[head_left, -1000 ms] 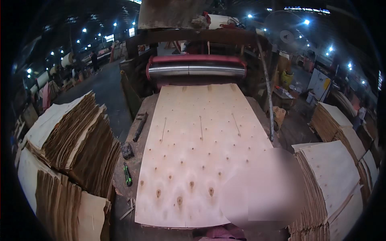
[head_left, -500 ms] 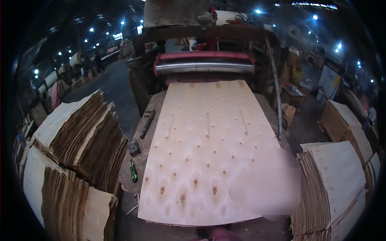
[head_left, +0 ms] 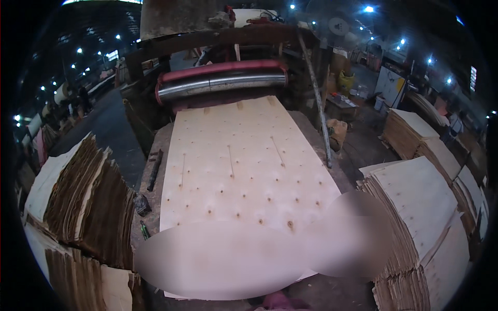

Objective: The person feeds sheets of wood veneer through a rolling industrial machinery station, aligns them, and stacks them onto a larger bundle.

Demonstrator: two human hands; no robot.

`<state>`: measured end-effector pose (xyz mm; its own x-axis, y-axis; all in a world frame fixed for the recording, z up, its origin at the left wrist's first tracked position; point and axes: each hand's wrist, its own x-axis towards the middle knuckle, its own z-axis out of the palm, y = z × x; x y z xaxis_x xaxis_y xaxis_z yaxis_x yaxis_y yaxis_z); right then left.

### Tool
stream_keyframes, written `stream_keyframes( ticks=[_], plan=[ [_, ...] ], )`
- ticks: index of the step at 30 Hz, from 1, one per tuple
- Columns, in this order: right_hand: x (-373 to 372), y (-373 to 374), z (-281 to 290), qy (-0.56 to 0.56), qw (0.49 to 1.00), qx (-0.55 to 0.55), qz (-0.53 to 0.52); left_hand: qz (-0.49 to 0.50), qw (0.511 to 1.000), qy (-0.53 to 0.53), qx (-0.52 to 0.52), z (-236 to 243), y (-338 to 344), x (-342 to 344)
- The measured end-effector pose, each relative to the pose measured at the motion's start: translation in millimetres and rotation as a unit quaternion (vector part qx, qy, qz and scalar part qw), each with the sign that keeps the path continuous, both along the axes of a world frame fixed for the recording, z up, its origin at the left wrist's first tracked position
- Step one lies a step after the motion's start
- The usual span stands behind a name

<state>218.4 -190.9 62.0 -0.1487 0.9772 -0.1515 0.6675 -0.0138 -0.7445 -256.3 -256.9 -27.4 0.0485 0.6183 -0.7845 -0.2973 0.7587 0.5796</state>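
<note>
A large pale wood veneer sheet (head_left: 233,150), dotted with small knots and a few long slits, lies flat on a worn table (head_left: 147,182). Its far end reaches toward a shiny metal roller (head_left: 223,88) with a red roller above. Smooth blurred patches cover the sheet's near part and right near corner, so what lies there is hidden. Neither my left hand nor my right hand can be made out. On the table's left margin are a green utility knife (head_left: 144,230), partly covered by the blur, a dark lump (head_left: 141,205) and a black bar (head_left: 154,171).
Tall veneer stacks stand close on the left (head_left: 104,207) and on the right (head_left: 415,202). A slanting pole (head_left: 314,96) rises beside the table's right edge. Beyond it are a brown sack (head_left: 337,133) and a small cluttered table (head_left: 342,102).
The view has turned to the right, shifting the sheet and rollers leftward in the picture. A second blurred patch now covers the sheet's near left part and some of the knife.
</note>
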Motion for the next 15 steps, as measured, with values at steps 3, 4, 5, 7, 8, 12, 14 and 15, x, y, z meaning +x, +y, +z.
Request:
stream_keyframes(
  ticks=[3,4,5,7,8,12,14,15],
  plan=[
    [0.0,0.2,-0.6,-0.005,1.0,-0.002,-0.005,-0.001,1.0,-0.004,0.0,-2.6,3.2,-0.1],
    [0.5,0.1,-0.4,-0.005,1.0,-0.002,-0.006,-0.002,1.0,-0.006,0.002,-2.9,3.2,0.1],
    [0.1,-0.5,-1.6,-0.005,1.0,-0.002,-0.008,-0.004,1.0,-0.005,0.003,-2.2,4.4,-1.2],
    [-0.1,-3.7,-2.1,-0.006,1.0,-0.003,-0.011,-0.003,1.0,-0.005,0.003,-2.3,2.9,-2.2],
    [0.9,-2.4,-1.3,-0.009,1.0,-0.002,-0.011,-0.003,1.0,-0.007,0.004,-2.8,3.3,-1.4],
    [0.9,-2.3,-1.3,-0.009,1.0,0.001,-0.011,0.0,1.0,-0.008,0.006,-2.2,0.7,-2.4],
    [1.0,-1.8,-1.2,-0.011,1.0,0.0,-0.011,0.004,1.0,-0.008,0.009,-2.1,0.5,-2.8],
    [1.7,0.2,0.8,-0.013,1.0,0.003,-0.01,0.005,1.0,-0.009,0.011,-2.2,2.3,-1.5]
  ],
)
